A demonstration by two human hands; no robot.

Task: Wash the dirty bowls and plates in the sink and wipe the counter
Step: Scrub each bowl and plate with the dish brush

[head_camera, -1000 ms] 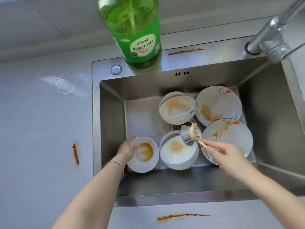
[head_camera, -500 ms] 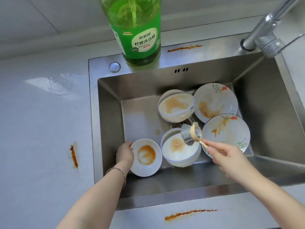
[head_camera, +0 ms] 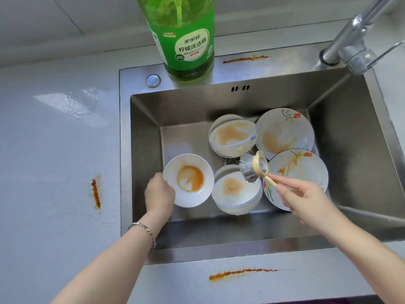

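In the steel sink [head_camera: 149,132] my left hand [head_camera: 159,194] grips the left rim of a small white bowl [head_camera: 189,180] with an orange sauce ring, lifted off the sink floor and tilted. My right hand [head_camera: 304,200] pinches the wooden handle of a dish brush [head_camera: 254,167], its grey bristles hovering over a blue-rimmed bowl [head_camera: 236,191] with a brown stain. Another stained bowl [head_camera: 232,137] lies tilted behind it. Two flowered plates, one at the back [head_camera: 285,132] and one nearer [head_camera: 300,170], lean at the right.
A green dish soap bottle [head_camera: 186,38] stands on the sink's back ledge. The faucet [head_camera: 350,42] rises at the back right. Orange sauce streaks mark the counter at the left [head_camera: 96,194], the front [head_camera: 241,273] and the back ledge [head_camera: 245,59]. A water puddle [head_camera: 81,99] lies left.
My left hand has lifted the small bowl a little up from the sink floor. The brush in my right hand has stayed over the blue-rimmed bowl.
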